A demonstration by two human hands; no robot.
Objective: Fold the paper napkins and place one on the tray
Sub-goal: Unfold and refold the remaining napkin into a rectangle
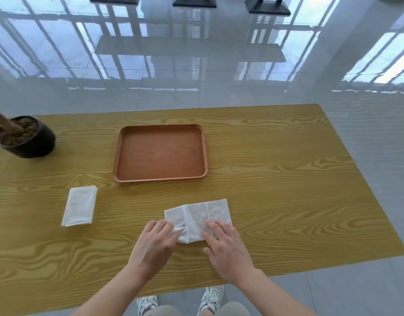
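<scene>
Left hand (155, 242) pinches the napkin (196, 214) edge; right hand (227, 246) presses it flat.

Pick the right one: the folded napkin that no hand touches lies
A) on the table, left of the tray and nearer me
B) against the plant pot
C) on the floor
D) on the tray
A: the folded napkin lies flat on the table, apart from the tray, off its near-left corner.

— What stands far left on the wooden table (287, 190)?
— A black pot (38, 148) of brown soil, a stem (2, 120) leaning left out of it.
— And beyond?
— Glossy pale floor (219, 94) mirroring windows, three dark bases (194, 2) far off, white sneakers (212, 297) nearest.
</scene>
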